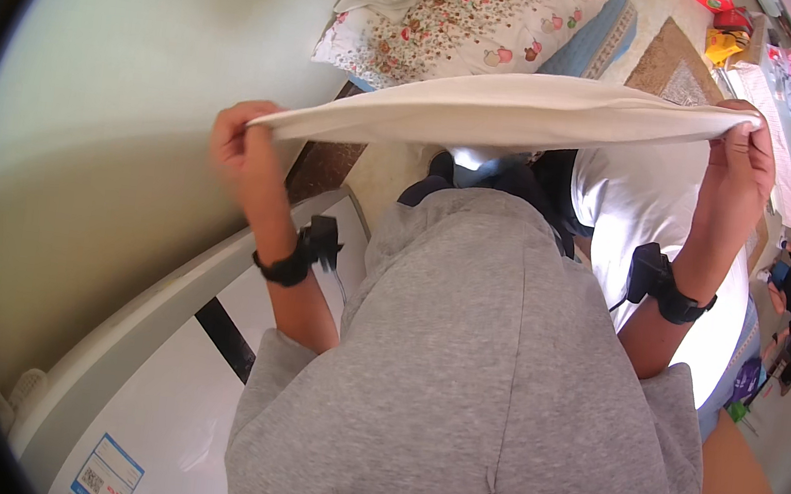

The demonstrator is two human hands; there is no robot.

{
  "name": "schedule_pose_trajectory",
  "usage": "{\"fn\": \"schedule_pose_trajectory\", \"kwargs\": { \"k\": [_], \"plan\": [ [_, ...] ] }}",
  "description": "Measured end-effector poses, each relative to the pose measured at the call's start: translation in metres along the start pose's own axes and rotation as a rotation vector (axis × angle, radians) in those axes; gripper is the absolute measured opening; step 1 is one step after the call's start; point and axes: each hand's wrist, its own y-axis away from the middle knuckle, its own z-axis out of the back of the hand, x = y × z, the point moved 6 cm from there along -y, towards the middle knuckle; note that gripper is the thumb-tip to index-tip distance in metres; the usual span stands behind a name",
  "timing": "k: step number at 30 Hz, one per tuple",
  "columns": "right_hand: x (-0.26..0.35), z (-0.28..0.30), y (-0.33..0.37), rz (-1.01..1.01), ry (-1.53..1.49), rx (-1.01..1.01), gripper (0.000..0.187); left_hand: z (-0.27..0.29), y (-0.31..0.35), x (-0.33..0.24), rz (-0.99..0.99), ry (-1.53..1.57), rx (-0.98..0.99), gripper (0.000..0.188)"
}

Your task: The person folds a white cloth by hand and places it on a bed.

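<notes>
There's the white cloth [508, 114], drawn out between your left hand [244, 144] and right hand [743, 155], fingers [741, 142] pinching each end!

I am holding both arms out toward the far side, spread wide. My left forearm [300, 312] is slanting leftward, my right forearm [651, 333] rightward. My left hand [239, 143], slightly blurred, is pinching between thumb and curled fingers; my right hand [748, 168], sitting a little farther, is pinching likewise.
</notes>
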Motion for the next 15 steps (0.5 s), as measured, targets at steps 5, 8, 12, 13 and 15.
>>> {"fn": "schedule_pose_trajectory", "kwargs": {
  "k": [5,8,12,13,15],
  "plan": [
    [0.03,0.007,-0.008,0.106,-0.008,-0.032,0.018,0.011,-0.024,-0.047,-0.101,-0.078,-0.029,0.011],
    [0.004,0.009,-0.04,0.008,0.065,-0.029,0.017,-0.003,-0.061,-0.027,-0.059,-0.132,0.025,0.011],
    [-0.007,-0.003,-0.108,-0.013,-0.042,0.026,0.013,-0.031,-0.113,-0.052,-0.192,-0.022,-0.031,0.013],
    [-0.004,0.011,-0.132,-0.037,0.041,0.022,0.014,-0.039,-0.133,-0.067,-0.24,-0.066,-0.034,0.015],
    [0.024,-0.03,-0.161,0.01,0.076,0.169,0.015,-0.026,-0.172,-0.093,-0.343,-0.205,-0.108,0.021]
  ]
}}
